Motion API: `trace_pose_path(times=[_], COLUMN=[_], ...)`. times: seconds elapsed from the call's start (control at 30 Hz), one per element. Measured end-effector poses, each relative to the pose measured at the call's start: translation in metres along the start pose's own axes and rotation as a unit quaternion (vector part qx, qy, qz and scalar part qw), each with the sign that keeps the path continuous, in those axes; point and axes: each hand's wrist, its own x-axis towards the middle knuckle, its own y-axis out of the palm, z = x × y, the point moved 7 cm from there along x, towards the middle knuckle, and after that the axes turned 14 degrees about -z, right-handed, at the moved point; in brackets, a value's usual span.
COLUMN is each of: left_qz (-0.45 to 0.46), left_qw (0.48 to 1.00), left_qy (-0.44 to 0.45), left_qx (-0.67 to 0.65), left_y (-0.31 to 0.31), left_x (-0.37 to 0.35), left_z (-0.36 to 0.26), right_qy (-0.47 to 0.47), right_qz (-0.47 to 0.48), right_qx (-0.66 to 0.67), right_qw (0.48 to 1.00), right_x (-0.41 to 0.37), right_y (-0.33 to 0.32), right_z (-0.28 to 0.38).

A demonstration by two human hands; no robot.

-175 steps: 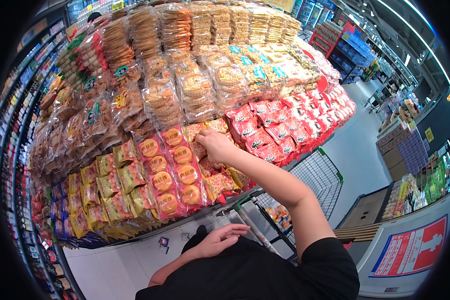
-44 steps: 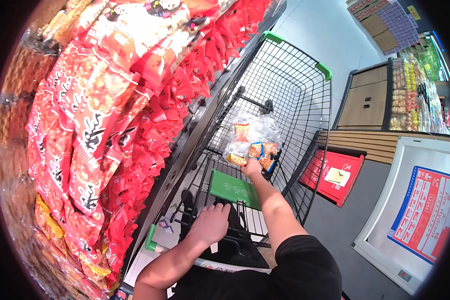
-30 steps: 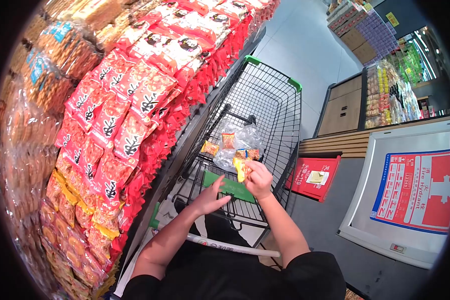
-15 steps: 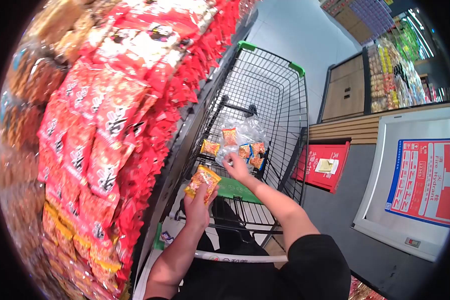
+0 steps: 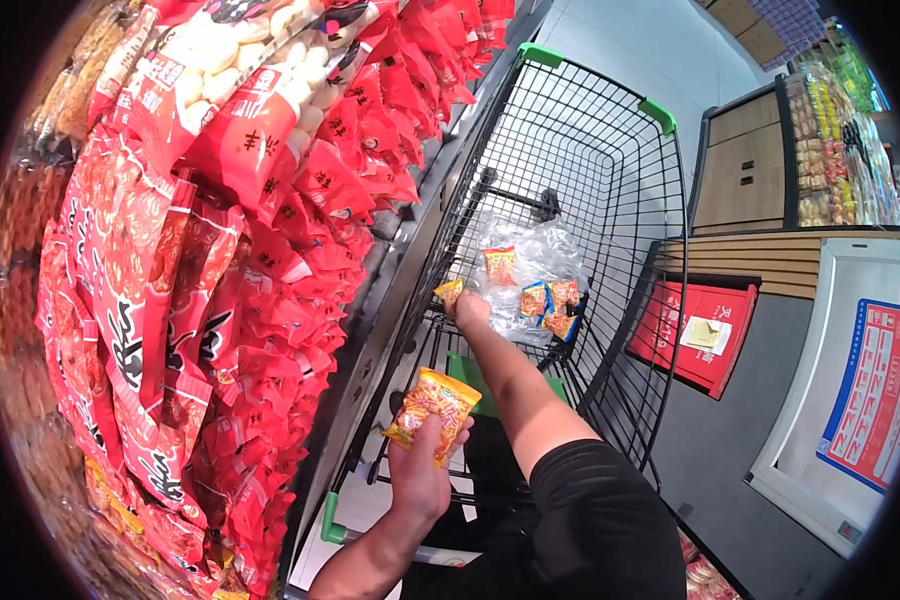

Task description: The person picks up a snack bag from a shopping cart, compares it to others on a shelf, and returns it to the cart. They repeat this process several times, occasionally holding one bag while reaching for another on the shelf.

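Now your left hand pinches a glossy yellow packet. Your right hand meets a crimped packet, grip unclear, beside crinkly clear plastic inside the wire cart.

Wire shopping cart: crumpled clear plastic lies in its basket, an orange packet toward its ten o'clock, blue-edged packets toward four, a yellow packet beside it at nine
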Motion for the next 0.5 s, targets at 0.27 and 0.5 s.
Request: trace_pose_path(times=[0.27, 0.5], left_qz=[0.034, 0.048], left_qw=[0.999, 0.998], left_qy=[0.002, -0.004], left_qx=[0.028, 0.031], left_y=[0.006, 0.007], left_x=[-0.007, -0.013], left_z=[0.012, 0.019], right_qy=[0.081, 0.095], right_qz=[-0.023, 0.018], right_qx=[0.065, 0.091], right_qw=[0.994, 0.991], right_x=[-0.001, -0.008], right_y=[-0.001, 0.005], right_z=[-0.011, -0.001])
